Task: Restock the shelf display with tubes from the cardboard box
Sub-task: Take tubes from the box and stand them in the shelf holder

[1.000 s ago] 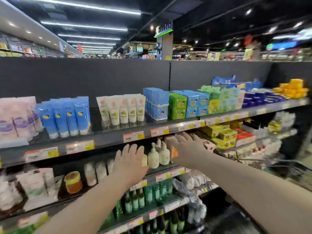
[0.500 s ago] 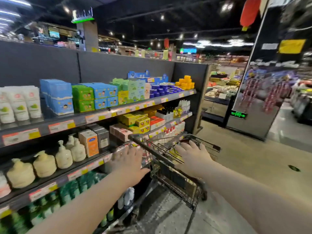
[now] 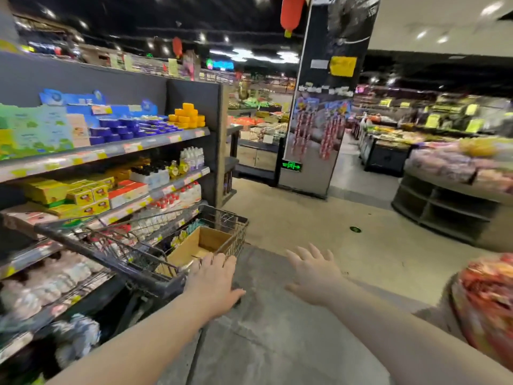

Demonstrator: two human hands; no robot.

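Facing cardboard box (image 3: 206, 240) (labels (image 3: 132, 147) blurred)

cart (image 3: 111, 254): dark wire metal, faint sheen from where I watch
box (image 3: 205, 240): brown cardboard, matt, I'd say rough
floor (image 3: 305, 212): smooth, pale, dull
pillar (image 3: 305, 162): glossy, mirror-like lower panel

Light comes from above. Small white ceiling spotlights (image 3: 202, 37) and a cluster of bright white lamps (image 3: 244, 54) far down the aisle are blown out against the black ceiling. The beige floor (image 3: 305, 212) is evenly lit, with deep shade under the black wire shopping cart (image 3: 227, 218). Motion blur smears the whole frame, worst on the pale packets (image 3: 41, 279) on the near left shelf and the red-orange patterned mass (image 3: 488, 301) at the near right edge. Wide-angle distortion tilts the black square pillar (image 3: 333, 79).
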